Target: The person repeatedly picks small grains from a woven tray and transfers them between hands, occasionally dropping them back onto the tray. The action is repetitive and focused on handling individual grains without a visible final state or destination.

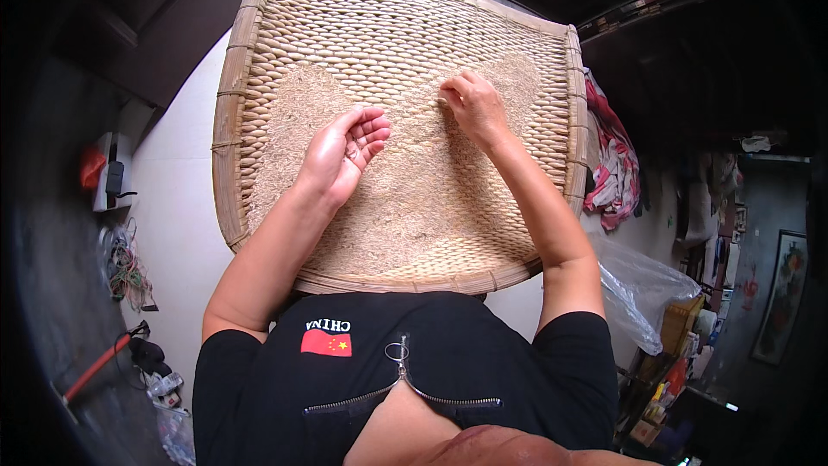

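Before me is a large woven bamboo winnowing tray (228, 94) with a bound rim. Small straw-coloured grains or seeds (388, 213) lie over its weave in a broad, uneven layer. Over the left part of this layer, my left hand (337, 158) is turned palm up, fingers curled into a cup. A few small dark bits (353, 149) rest in that palm, too small to identify. My right hand (475, 107) hovers above the layer's upper right, thumb and fingertips pinched together. Whether anything sits between those fingertips cannot be made out.
Crumpled red and white cloth (611, 168) lies beside the tray's right rim, with clear plastic sheeting (631, 285) below it. On the left are tangled wires (124, 265) and a tool with an orange-red handle (97, 366). Dark furniture (666, 77) stands at the upper right.
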Available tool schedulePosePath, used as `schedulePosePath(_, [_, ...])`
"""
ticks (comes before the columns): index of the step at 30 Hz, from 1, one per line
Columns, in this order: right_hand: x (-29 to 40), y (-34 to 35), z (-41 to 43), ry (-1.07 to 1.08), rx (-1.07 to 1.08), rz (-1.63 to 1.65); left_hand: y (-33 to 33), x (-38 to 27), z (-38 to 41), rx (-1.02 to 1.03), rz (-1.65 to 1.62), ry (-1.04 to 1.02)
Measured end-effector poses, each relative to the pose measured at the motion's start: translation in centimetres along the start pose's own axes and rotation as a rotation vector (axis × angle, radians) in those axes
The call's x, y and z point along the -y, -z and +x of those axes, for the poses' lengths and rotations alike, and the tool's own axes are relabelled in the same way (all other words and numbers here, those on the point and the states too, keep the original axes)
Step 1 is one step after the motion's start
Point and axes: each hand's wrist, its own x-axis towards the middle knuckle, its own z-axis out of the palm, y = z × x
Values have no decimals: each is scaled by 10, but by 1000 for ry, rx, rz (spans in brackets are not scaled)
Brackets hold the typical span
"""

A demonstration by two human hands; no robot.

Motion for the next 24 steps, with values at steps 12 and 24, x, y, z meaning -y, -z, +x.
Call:
schedulePosePath(12, [4,-3,25,-74,221,-90,-4,-1,-3,7,31,16])
schedulePosePath(24, [-3,31,-11,-705,139,1395,-5,0,-2,0,49,11])
